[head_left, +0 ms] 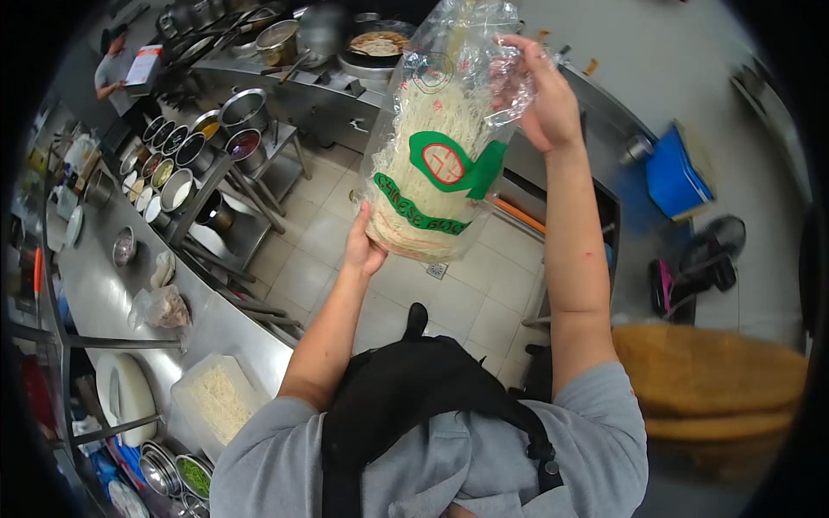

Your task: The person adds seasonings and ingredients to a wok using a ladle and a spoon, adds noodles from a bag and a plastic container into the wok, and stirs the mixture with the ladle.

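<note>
A clear plastic bag of thin white noodles (432,164), printed with a green label, is held up in front of me. My left hand (366,246) grips its lower left corner, with the fingers partly hidden behind the bag. At the bag's upper right, my right hand (540,95) has its fingers closed around the loose clear plastic. The top of the bag reaches the upper edge of the view. At the lower left, a translucent container (186,393) holds more pale noodles.
A steel counter (95,285) with a small plastic bag (160,306) runs along the left. Beyond it are sauce pots (194,151) and a stove with a pan (378,43). Another person (115,73) holds a box at the upper left. A blue box (678,173) stands right.
</note>
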The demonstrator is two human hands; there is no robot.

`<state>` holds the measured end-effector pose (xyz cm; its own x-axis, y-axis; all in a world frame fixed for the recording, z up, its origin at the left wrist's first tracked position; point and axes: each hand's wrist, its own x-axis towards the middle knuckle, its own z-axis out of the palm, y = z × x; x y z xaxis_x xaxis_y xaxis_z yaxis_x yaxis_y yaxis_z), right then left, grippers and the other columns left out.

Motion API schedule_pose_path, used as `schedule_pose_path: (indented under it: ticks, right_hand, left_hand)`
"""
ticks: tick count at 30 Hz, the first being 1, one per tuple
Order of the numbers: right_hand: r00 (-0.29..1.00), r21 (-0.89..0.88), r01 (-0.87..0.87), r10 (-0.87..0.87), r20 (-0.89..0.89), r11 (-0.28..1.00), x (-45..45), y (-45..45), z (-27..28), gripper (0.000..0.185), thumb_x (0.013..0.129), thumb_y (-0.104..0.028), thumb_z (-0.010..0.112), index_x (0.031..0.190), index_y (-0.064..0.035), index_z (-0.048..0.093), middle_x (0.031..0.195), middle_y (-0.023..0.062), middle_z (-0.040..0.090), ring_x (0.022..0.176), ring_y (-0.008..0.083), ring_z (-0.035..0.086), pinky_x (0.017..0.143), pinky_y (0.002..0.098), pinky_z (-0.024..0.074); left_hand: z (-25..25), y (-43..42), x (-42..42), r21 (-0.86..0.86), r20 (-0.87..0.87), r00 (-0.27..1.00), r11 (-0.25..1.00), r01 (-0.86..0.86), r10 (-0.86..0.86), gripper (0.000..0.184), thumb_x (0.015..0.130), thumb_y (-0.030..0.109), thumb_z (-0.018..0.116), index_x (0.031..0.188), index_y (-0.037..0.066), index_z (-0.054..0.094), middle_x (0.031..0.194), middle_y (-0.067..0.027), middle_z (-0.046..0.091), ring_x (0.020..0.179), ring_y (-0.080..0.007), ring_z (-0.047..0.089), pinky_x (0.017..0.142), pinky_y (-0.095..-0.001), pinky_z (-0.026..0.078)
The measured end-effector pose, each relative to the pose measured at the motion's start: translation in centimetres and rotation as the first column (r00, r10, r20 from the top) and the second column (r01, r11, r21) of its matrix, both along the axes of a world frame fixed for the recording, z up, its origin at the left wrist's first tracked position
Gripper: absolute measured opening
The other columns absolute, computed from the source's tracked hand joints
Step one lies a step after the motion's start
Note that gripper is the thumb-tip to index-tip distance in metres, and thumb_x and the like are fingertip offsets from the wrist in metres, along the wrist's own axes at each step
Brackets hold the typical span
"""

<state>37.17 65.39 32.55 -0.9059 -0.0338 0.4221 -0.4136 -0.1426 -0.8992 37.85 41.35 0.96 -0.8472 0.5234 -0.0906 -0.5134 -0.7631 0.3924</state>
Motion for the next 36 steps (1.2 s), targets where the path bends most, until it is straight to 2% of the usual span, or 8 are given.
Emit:
schedule_pose_path:
  ticks: [5, 7, 13, 14, 20, 27, 31, 36]
  right_hand:
    - [0.993, 0.030, -0.099, 0.097, 0.062, 0.995, -13.2, 1.3, -4.3, 0.044, 0.108, -0.041, 0.043, 0.132, -0.0070, 0.057, 0.092, 0.0075, 0.064, 0.074, 0.0125, 0.061, 0.056, 0.0285, 0.0510]
    - [0.980, -0.046, -0.115, 0.121, 0.156, 0.992, -18.3, 0.9, -6.3, 0.043, 0.108, -0.042, 0.043, 0.131, -0.0080, 0.058, 0.091, 0.0074, 0.063, 0.067, 0.0127, 0.060, 0.053, 0.0274, 0.0495]
    - [0.979, 0.019, -0.095, 0.090, 0.185, 0.995, -32.1, -4.0, -9.8, 0.041, 0.108, -0.040, 0.043, 0.123, -0.0078, 0.063, 0.093, 0.0081, 0.065, 0.061, 0.0115, 0.061, 0.047, 0.0275, 0.0531]
    - [0.988, 0.056, -0.051, 0.043, 0.147, 0.997, -34.6, -4.2, -10.3, 0.040, 0.109, -0.037, 0.044, 0.123, -0.0047, 0.064, 0.101, 0.0079, 0.066, 0.077, 0.0113, 0.062, 0.066, 0.0268, 0.0522]
    - [0.968, 0.042, 0.035, -0.044, 0.249, 0.998, -47.7, -3.9, -12.6, 0.039, 0.109, -0.032, 0.044, 0.122, -0.0035, 0.066, 0.106, 0.0068, 0.067, 0.088, 0.0106, 0.063, 0.076, 0.0253, 0.0528]
    - [0.955, 0.205, 0.284, -0.294, 0.021, 0.937, -59.0, -2.6, -12.1, 0.034, 0.108, -0.028, 0.047, 0.119, -0.0030, 0.066, 0.096, 0.0048, 0.068, 0.074, 0.0096, 0.062, 0.062, 0.0262, 0.0518]
    - [0.884, 0.375, 0.419, -0.465, 0.037, 0.827, -67.7, 1.0, -11.1, 0.040, 0.106, -0.036, 0.047, 0.113, -0.0020, 0.067, 0.080, 0.0075, 0.066, 0.054, 0.0170, 0.061, 0.049, 0.0310, 0.0510]
    - [0.754, 0.518, 0.403, -0.595, 0.279, 0.754, -80.9, 7.9, -15.0, 0.046, 0.104, -0.042, 0.047, 0.104, -0.0003, 0.067, 0.076, 0.0101, 0.065, 0.053, 0.0184, 0.062, 0.047, 0.0339, 0.0538]
  left_hand:
    - [-1.2, -3.1, -7.6, -0.177, -0.031, 0.978, 0.962, -0.209, 0.206, 0.070, 0.102, 0.058, 0.044, 0.145, 0.004, 0.046, 0.146, -0.0148, 0.053, 0.133, -0.0324, 0.052, 0.110, -0.0508, 0.043]
    - [-0.4, -4.3, -8.9, 0.130, -0.008, 0.944, 0.936, -0.327, 0.330, 0.078, 0.098, 0.067, 0.043, 0.147, 0.007, 0.044, 0.149, -0.0133, 0.051, 0.134, -0.0326, 0.050, 0.111, -0.0513, 0.042]
    - [-2.4, -2.2, -17.7, -0.077, 0.088, 0.836, 0.840, -0.537, 0.542, 0.081, 0.098, 0.070, 0.036, 0.153, 0.010, 0.036, 0.151, -0.0110, 0.048, 0.135, -0.0317, 0.049, 0.111, -0.0492, 0.042]
    - [-2.3, -2.7, -20.1, -0.123, 0.070, 0.823, 0.823, -0.554, 0.564, 0.080, 0.100, 0.069, 0.034, 0.152, 0.009, 0.036, 0.150, -0.0115, 0.048, 0.134, -0.0316, 0.050, 0.111, -0.0488, 0.042]
    - [-5.6, -8.0, -35.1, -0.233, -0.011, 0.761, 0.739, -0.632, 0.648, 0.063, 0.107, 0.049, 0.039, 0.153, 0.007, 0.030, 0.148, -0.0120, 0.048, 0.130, -0.0280, 0.054, 0.108, -0.0432, 0.046]
    - [-3.2, -11.3, -51.6, -0.460, -0.212, 0.732, 0.595, -0.659, 0.647, 0.055, 0.110, 0.042, 0.036, 0.148, 0.002, 0.037, 0.143, -0.0138, 0.051, 0.125, -0.0270, 0.056, 0.107, -0.0410, 0.046]
    - [3.0, -9.7, -61.1, -0.381, -0.332, 0.768, 0.667, -0.640, 0.548, 0.057, 0.109, 0.043, 0.035, 0.147, 0.001, 0.037, 0.144, -0.0149, 0.051, 0.127, -0.0271, 0.055, 0.107, -0.0403, 0.046]
    - [4.8, -9.3, -79.0, -0.600, -0.652, 0.673, 0.305, -0.739, 0.349, 0.064, 0.109, 0.046, 0.036, 0.143, -0.008, 0.044, 0.144, -0.0193, 0.051, 0.129, -0.0265, 0.053, 0.108, -0.0349, 0.041]
